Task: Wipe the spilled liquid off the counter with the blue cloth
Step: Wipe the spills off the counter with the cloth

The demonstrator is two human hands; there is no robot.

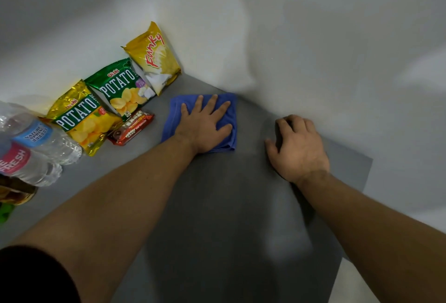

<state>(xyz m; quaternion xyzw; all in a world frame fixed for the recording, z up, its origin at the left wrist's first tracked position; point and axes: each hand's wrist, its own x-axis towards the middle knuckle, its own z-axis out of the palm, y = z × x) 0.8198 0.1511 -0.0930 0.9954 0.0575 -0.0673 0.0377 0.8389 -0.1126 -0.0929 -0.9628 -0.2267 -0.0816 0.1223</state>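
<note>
Snack bags (113, 100); water bottles (36, 148) far left

"Funky" in red on the yellow bag (154, 58). "Oishi POTATO" on the green bag (120, 85) and again on the gold bag (82, 119). "NATURE'S SPRING" on one bottle (45, 138), "FRESH" on the pink-label bottle (26, 165). Red pack (130, 129) words too blurry.
</note>
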